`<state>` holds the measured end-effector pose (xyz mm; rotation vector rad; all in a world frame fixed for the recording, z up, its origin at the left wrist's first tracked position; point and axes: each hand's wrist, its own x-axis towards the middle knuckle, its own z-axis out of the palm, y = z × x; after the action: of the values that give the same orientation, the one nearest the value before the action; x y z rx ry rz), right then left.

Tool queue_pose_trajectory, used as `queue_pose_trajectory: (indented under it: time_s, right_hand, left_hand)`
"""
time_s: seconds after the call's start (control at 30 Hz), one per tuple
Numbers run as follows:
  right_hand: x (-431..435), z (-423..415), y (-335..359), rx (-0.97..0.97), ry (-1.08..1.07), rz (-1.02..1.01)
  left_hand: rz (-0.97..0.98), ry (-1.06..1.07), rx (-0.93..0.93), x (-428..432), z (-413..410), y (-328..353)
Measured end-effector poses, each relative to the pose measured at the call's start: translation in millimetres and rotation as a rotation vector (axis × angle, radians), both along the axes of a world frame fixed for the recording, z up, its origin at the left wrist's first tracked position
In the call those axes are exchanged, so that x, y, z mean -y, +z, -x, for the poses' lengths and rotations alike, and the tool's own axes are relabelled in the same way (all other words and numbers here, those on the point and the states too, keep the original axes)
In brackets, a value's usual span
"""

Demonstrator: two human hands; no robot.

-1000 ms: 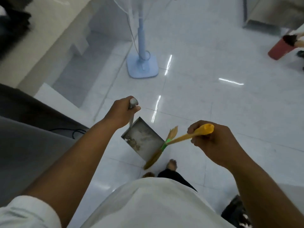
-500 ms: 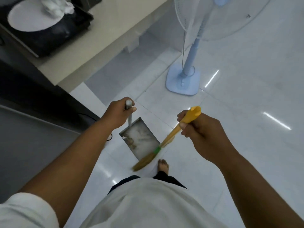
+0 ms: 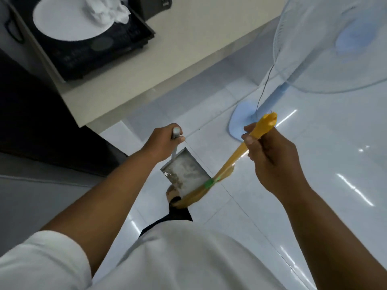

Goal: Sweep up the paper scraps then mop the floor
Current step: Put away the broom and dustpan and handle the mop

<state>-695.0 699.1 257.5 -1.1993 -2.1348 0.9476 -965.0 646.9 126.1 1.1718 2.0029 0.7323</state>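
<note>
**Scraps in the pan, and a fan close by**

Scraps (image 3: 176, 178) and grey dust lie heaped at the back corner of the metal dustpan (image 3: 188, 174), which hangs tilted above the tiled floor (image 3: 314, 185), just in front of a bare foot. The left hand (image 3: 162, 141) is closed round the pan's upright handle; the right hand (image 3: 270, 155) is clenched on the yellow handle of the broom (image 3: 236, 155), whose blurred bristles sit at the pan's open lip.

The main risk looks to be spillage: the pan is carried in the air with its mouth unguarded, so a tip forward or a knock from the bristles could drop the debris back onto the floor. The standing fan (image 3: 326, 42) is near; I cannot tell whether it is running, but a draught would scatter light paper. Its cord and base (image 3: 240, 122) also lie close enough to trip over. No mop is in sight.
</note>
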Motion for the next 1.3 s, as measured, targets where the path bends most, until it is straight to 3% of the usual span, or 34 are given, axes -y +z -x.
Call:
queue_pose_trajectory:
  time_s: [0.3, 0.5, 0.97, 1.3]
  right_hand:
    - [-74.6, 65.9, -34.7, 0.246, 0.063, 0.007]
    - [-117.4, 89.1, -65.0, 0.273, 0.157, -0.036]
    - [-197.0, 111.0, -116.2, 0.328, 0.308, 0.051]
    - [-221.3, 126.1, -120.4, 0.329, 0.409, 0.045]
  left_hand:
    - [0.132, -0.030, 0.017, -70.5, 45.9, -60.0]
    - [0.182, 0.066, 0.075, -103.8, 59.1, -97.0]
    - [0.287, 0.053, 0.081, -155.8, 79.1, -163.2]
    - [0.240, 0.126, 0.090, -179.4, 87.7, -180.4]
